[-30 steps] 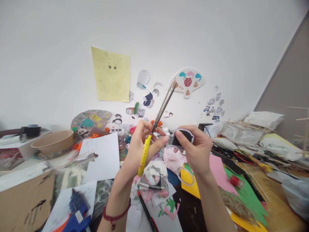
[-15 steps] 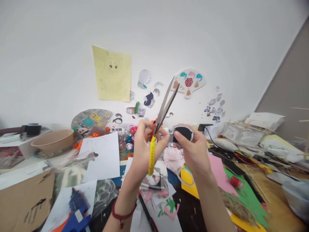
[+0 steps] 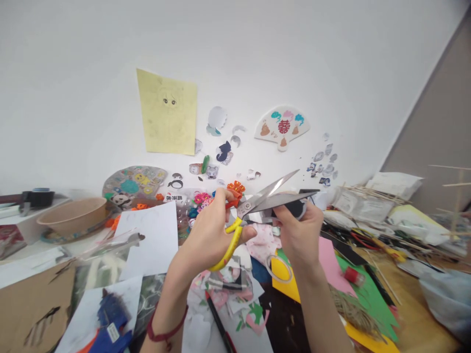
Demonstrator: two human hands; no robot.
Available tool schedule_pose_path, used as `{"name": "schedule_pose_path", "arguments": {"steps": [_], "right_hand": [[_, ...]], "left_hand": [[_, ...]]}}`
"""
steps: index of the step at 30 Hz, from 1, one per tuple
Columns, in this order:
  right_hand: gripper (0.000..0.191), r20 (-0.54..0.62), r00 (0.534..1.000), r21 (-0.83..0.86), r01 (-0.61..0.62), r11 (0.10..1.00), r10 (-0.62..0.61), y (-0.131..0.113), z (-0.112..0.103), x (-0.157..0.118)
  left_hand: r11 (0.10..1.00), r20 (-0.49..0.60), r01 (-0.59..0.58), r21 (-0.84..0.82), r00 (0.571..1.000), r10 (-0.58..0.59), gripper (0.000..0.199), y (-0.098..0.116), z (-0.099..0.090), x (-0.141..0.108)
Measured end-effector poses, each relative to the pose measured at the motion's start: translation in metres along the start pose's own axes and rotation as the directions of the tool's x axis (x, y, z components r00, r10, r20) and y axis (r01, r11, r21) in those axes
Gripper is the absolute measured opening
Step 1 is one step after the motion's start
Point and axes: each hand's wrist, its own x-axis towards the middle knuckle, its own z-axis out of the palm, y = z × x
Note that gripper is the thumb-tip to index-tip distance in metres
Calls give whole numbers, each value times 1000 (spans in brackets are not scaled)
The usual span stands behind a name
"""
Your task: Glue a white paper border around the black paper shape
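My left hand (image 3: 211, 228) is closed on the handles of a pair of scissors (image 3: 235, 233), one handle yellow and one red-orange. The blades are apart and point right, over the fingers of my other hand. My right hand (image 3: 300, 230) pinches a small black cutout with a pale edge (image 3: 295, 208), partly hidden behind the lower blade. Below the hands lie paper scraps (image 3: 253, 316) in pink, green and white, beside a black and red pen (image 3: 218, 318). A roll of tape (image 3: 278, 268) sits on yellow paper beneath my right wrist.
At the left are a blue glue gun (image 3: 112, 318), brown cardboard (image 3: 33, 309) and a round tan bowl (image 3: 73, 215). Twine (image 3: 355, 309), green paper (image 3: 375, 299) and a red spool (image 3: 353, 276) lie at the right. Stickers and a fan shape (image 3: 282, 126) are on the wall.
The scissors have swung from pointing up to pointing right, their blades now wider apart and across the black cutout. My left hand has turned with them.
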Motion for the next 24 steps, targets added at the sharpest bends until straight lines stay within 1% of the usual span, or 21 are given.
{"name": "schedule_pose_path", "arguments": {"steps": [5, 8, 16, 20, 24], "right_hand": [[9, 69, 987, 21, 144, 989, -145, -6, -3, 4], [7, 97, 973, 11, 212, 977, -212, -8, -6, 5], [10, 140, 967, 30, 212, 977, -214, -9, -6, 6], [10, 135, 968, 34, 210, 977, -212, -9, -6, 5], [9, 126, 973, 20, 190, 982, -191, -8, -5, 4]], "left_hand": [[1000, 48, 25, -7, 999, -25, 33, 4, 0, 0], [999, 69, 27, -17, 997, -26, 35, 6, -1, -1], [998, 61, 4, -56, 998, 0, 35, 6, 0, -1], [999, 54, -11, -50, 998, 14, 35, 5, 1, 0], [998, 70, 11, -57, 998, -7, 33, 6, 2, 0]]}}
